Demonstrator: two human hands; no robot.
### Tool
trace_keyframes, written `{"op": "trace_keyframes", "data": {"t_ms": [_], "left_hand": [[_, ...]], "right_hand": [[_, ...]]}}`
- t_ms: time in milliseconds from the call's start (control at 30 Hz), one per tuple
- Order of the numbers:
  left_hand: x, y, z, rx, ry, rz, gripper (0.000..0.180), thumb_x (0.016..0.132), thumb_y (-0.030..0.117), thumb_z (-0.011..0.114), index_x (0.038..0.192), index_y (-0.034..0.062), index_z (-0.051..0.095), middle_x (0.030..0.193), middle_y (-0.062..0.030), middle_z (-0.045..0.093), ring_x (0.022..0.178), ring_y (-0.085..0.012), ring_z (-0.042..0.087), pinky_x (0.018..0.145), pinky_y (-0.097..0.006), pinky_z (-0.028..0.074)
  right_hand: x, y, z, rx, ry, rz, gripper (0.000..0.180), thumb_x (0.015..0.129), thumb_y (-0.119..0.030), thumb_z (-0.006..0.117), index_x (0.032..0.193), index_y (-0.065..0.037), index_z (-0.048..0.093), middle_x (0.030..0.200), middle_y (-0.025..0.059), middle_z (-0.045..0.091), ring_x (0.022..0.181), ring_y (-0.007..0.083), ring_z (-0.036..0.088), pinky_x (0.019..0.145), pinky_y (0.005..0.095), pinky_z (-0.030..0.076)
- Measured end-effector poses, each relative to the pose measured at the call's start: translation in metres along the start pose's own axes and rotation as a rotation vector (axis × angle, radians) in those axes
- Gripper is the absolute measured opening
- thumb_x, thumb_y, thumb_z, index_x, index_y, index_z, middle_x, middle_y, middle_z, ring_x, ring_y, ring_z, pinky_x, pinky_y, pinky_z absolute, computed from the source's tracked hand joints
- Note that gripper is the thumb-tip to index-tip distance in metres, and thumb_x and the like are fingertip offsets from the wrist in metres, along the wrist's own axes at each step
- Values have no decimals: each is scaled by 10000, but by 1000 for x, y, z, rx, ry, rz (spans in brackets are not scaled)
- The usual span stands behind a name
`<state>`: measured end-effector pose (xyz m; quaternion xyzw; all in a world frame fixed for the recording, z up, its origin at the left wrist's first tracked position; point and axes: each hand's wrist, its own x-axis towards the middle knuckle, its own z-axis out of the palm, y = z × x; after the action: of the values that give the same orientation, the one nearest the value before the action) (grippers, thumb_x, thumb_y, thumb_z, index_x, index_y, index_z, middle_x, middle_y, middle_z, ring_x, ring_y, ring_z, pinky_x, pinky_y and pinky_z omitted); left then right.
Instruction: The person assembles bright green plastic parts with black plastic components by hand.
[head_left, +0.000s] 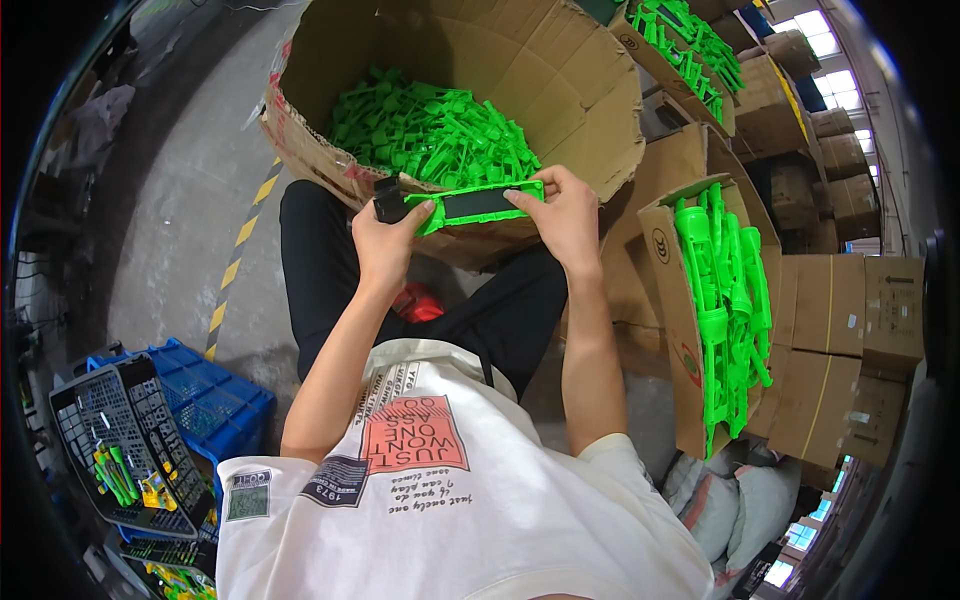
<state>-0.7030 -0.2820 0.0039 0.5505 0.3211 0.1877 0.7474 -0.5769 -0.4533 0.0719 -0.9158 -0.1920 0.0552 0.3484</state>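
In front of the big round carton I hold up a long green plastic shell [432, 222] with a dark rectangular panel [478, 205] set along its middle. My left hand [384, 245] pinches its left end, thumb on top. A black blocky piece [389, 198] sits by those fingers; whether it is joined to the shell I cannot tell. At the other end my right hand [570, 222] is closed on the shell, its thumb lying on the dark panel. Just beyond my hands, a heap of similar bright green plastic parts [435, 130] lies inside the round carton [560, 50].
To the right, an open carton [677, 330] holds long green torch-shaped parts [725, 310]; another box of green parts [690, 55] is farther back. Stacked cartons [825, 305] and white sacks [735, 505] stand right. A blue crate [205, 395] and black basket [85, 410] are lower left.
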Motion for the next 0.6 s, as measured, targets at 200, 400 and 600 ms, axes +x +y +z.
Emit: {"op": "trace_keyframes", "data": {"t_ms": [200, 400, 600], "left_hand": [[-12, 9, -9, 164, 70, 157, 302, 733, 106, 835, 959, 16, 656, 747, 8, 636, 598, -48, 538, 527, -212, 437], [-18, 32, -20, 255, 37, 121, 348, 699, 110, 847, 973, 3, 661, 728, 15, 627, 609, -41, 526, 553, -222, 450], [-13, 26, -14, 488, 126, 259, 428, 701, 183, 853, 1024, -7, 645, 731, -40, 672, 620, -111, 596, 631, -272, 498]], "right_hand": [[-13, -12, 7, 86, 53, -24, 412, 694, -229, 865, 889, 16, 599, 724, 138, 649, 677, 253, 630, 648, 377, 485], [-24, -14, 18, 77, 89, -44, 459, 663, -249, 889, 864, 5, 565, 653, 134, 584, 610, 275, 573, 601, 395, 452], [-33, -23, 37, 55, 159, -68, 409, 671, -212, 890, 802, -6, 563, 684, 106, 643, 594, 169, 593, 573, 325, 469]]}}
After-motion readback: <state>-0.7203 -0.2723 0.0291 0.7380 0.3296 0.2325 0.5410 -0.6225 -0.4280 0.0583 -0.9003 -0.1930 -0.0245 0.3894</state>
